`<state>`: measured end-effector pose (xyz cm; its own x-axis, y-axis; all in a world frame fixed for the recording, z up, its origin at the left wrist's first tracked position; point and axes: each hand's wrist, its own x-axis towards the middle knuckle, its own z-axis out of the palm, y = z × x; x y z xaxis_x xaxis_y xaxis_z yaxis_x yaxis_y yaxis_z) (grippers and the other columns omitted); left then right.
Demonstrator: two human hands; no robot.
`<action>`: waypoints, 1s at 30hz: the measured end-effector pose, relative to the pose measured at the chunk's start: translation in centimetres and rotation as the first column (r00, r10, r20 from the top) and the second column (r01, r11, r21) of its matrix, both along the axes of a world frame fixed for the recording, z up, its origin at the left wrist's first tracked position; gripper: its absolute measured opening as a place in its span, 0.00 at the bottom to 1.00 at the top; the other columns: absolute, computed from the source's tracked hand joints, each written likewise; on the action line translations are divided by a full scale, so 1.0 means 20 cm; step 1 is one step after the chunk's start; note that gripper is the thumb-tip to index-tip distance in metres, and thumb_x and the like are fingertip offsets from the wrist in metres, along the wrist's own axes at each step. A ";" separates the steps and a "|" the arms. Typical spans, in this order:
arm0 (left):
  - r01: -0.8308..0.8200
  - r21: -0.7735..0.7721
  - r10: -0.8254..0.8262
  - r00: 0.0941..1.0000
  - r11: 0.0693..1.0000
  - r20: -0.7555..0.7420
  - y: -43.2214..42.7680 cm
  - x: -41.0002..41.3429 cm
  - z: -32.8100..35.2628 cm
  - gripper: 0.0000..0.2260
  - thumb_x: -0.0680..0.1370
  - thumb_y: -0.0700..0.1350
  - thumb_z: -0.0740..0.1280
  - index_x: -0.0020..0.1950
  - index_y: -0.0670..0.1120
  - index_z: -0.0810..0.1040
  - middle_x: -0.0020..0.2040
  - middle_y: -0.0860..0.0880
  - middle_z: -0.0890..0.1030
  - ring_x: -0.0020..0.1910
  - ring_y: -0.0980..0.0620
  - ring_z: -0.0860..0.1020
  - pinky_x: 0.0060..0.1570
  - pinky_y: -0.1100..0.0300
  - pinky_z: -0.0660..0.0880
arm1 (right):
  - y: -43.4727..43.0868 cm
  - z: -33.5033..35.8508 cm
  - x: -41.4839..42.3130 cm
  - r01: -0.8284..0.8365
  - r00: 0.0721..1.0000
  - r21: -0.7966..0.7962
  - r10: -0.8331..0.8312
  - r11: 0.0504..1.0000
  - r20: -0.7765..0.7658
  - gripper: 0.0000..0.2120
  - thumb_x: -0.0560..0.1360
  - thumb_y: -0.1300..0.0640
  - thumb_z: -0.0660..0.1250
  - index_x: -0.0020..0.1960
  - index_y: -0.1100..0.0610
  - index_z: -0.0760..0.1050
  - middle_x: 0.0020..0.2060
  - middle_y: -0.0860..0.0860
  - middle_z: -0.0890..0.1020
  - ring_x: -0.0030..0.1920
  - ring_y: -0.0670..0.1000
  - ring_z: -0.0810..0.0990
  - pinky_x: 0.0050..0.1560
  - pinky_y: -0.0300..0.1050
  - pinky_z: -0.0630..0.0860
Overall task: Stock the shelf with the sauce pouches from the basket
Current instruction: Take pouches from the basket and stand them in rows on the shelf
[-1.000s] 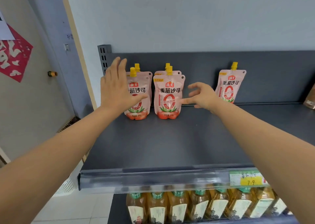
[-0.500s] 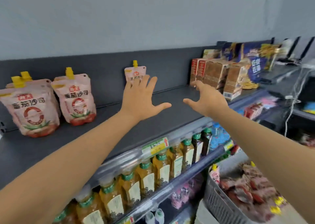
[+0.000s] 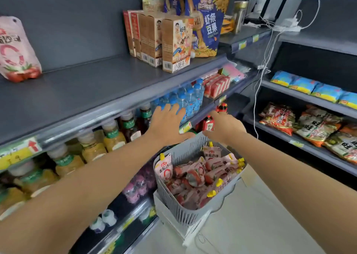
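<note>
Heaping the grey basket (image 3: 191,207) at lower centre of the frame, the sauce pouches (image 3: 201,176) are pink w/ yellow spouts, lying jumbled, one standing at the basket's left wall. Too tangled for a firm count; approx a dozen or more, judging by the visible spouts and faces. On the shelf (image 3: 81,91) only one pouch (image 3: 16,50) shows, at the far left edge, leaning vs the back panel; any others are out of frame. So my read: task is early, most stock is still in the basket, and a long bare stretch of shelf lies btwn that pouch and the snack boxes (image 3: 160,39) at upper centre.

Both hands are empty, above the basket's far rim. Left hand (image 3: 168,124), centre frame, is flat, fingers spread, palm down, holding nothing. Right hand (image 3: 224,128), just right of it, is loosely spread w/ fingers curved, also holding nothing; neither touches a pouch yet. Likely step: reaching down for the next pick.

Counts outward: 1 basket, set on a white box or crate. 4 snack boxes in a row, approx, w/ blue snack bags (image 3: 204,20) behind, 2 or so. Below the shelf, rows of drink bottles (image 3: 114,136), too many and too blurred to count. Right side of frame has packet racks, not part of this job.
</note>
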<state>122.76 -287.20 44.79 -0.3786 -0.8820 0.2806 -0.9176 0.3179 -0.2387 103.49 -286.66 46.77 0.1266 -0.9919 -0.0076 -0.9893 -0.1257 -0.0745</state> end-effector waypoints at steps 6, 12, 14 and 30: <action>-0.082 0.266 0.074 0.996 0.960 0.040 -0.03 -0.13 -0.43 0.44 0.71 0.75 0.55 0.78 0.48 0.52 0.75 0.44 0.61 0.71 0.42 0.63 0.63 0.47 0.65 | -0.13 -0.41 -0.17 0.013 1.000 0.244 -0.013 0.970 -0.003 0.25 0.76 0.47 0.64 0.70 0.56 0.64 0.54 0.55 0.78 0.50 0.57 0.79 0.40 0.48 0.76; -0.090 0.465 0.093 0.996 0.881 0.018 -0.11 -0.19 -0.78 0.44 0.70 0.75 0.56 0.78 0.49 0.51 0.75 0.44 0.61 0.71 0.41 0.63 0.64 0.45 0.66 | -0.23 -0.71 -0.25 0.058 0.998 0.309 -0.062 0.949 0.003 0.28 0.75 0.51 0.64 0.74 0.47 0.60 0.59 0.54 0.78 0.55 0.58 0.79 0.44 0.49 0.79; -0.075 0.498 0.075 0.997 0.864 0.020 -0.17 -0.24 -0.88 0.44 0.71 0.74 0.56 0.77 0.49 0.52 0.74 0.43 0.62 0.70 0.40 0.64 0.61 0.46 0.68 | -0.26 -0.77 -0.29 0.122 0.992 0.328 -0.123 0.937 -0.016 0.29 0.73 0.56 0.66 0.72 0.48 0.63 0.56 0.54 0.79 0.52 0.57 0.80 0.42 0.47 0.79; -0.053 0.743 0.181 0.979 0.667 -0.092 -0.43 -0.70 -1.37 0.35 0.70 0.39 0.70 0.73 0.43 0.57 0.67 0.41 0.69 0.66 0.43 0.69 0.58 0.52 0.70 | -0.55 -0.98 -0.55 0.008 0.911 0.373 0.147 0.928 -0.385 0.17 0.76 0.58 0.61 0.64 0.55 0.71 0.53 0.54 0.80 0.56 0.56 0.76 0.53 0.49 0.74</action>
